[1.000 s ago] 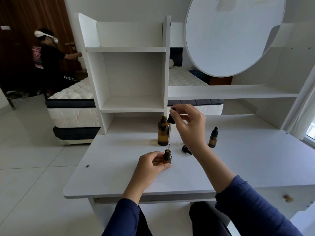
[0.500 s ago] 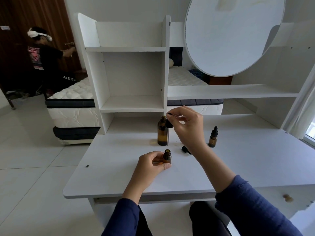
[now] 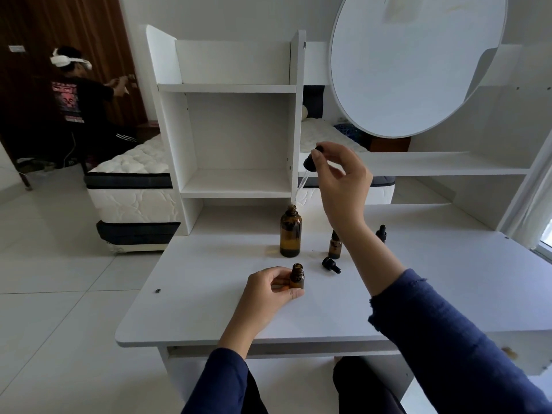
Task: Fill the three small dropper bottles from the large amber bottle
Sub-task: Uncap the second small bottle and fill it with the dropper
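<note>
The large amber bottle (image 3: pixel 290 231) stands uncapped at the middle of the white desk (image 3: pixel 209 309). My right hand (image 3: pixel 340 180) pinches the black bulb of a long glass dropper (image 3: pixel 301 182), held tilted with its tip just above the large bottle's mouth. My left hand (image 3: pixel 265 289) grips an open small amber bottle (image 3: pixel 297 277) upright on the desk, in front of the large one. A second small bottle (image 3: pixel 334 248) stands behind my right wrist. A third, capped one (image 3: pixel 381 233) shows beyond my forearm. A loose black dropper cap (image 3: pixel 331 264) lies between them.
A white shelf unit (image 3: pixel 236 138) rises at the desk's back, with a round mirror (image 3: pixel 418 61) to its right. A small dark screw (image 3: pixel 157 291) lies near the desk's left edge. A bed (image 3: pixel 131 180) and another person (image 3: pixel 77 106) are at the far left.
My right hand has lifted the dropper from over the small bottle up and back to above the large bottle's mouth. My left hand has kept its hold on the small bottle.
</note>
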`<state>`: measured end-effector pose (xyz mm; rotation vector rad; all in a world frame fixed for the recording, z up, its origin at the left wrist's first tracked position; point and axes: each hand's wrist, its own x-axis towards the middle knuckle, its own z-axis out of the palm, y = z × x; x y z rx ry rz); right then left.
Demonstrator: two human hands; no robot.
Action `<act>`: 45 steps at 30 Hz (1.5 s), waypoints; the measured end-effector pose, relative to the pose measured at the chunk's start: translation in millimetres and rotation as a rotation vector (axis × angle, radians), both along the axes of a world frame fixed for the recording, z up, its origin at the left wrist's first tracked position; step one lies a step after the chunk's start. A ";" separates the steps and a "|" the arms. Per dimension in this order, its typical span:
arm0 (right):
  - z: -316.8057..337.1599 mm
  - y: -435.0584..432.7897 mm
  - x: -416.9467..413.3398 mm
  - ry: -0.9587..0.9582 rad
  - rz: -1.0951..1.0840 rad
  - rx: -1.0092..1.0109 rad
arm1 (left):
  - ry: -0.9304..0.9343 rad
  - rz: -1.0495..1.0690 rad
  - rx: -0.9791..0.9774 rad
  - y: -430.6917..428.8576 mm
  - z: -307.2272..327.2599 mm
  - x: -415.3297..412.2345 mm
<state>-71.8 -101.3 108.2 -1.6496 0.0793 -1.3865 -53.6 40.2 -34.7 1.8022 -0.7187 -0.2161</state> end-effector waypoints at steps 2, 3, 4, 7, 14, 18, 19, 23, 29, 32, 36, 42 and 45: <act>-0.3 -0.3 5.0 0.015 0.007 0.005 | 0.003 0.002 -0.002 -0.2 0.3 0.0; -1.4 -0.9 6.9 0.022 0.007 0.005 | 0.000 0.002 0.002 -0.8 0.1 -0.3; -2.7 -0.7 8.9 0.028 0.006 0.003 | -0.009 0.005 0.007 -0.7 0.0 -0.3; -7.2 -1.5 12.8 0.040 -0.003 -0.010 | -0.026 0.015 0.019 -0.9 -0.4 -0.6; -16.4 -6.4 25.8 0.106 -0.038 -0.079 | -0.029 0.022 0.029 -1.1 -0.7 0.7; -23.3 -10.0 34.9 0.225 -0.038 -0.138 | -0.018 0.020 0.025 -0.4 -1.5 1.5; -26.3 -10.5 36.8 0.263 -0.036 -0.150 | -0.015 0.020 0.026 -0.4 -1.7 1.6; -41.2 -10.9 39.7 0.395 -0.013 -0.166 | 0.000 0.019 0.030 -2.1 -1.8 1.8; -54.1 -11.9 38.0 0.501 0.009 -0.153 | 0.060 0.012 0.013 -1.0 -0.1 0.9; -52.5 -11.9 35.8 0.510 0.029 -0.147 | 0.078 0.008 0.002 -0.7 -0.7 1.8; -53.9 -11.7 23.0 0.451 0.016 -0.143 | 0.091 -0.001 -0.001 -0.3 -0.2 1.7; -92.3 -21.2 -20.6 0.499 -0.063 -0.171 | 0.102 -0.002 -0.003 -0.9 2.2 3.0; -118.0 -28.6 -42.1 0.634 -0.115 -0.218 | 0.079 -0.020 -0.013 -0.6 5.1 2.5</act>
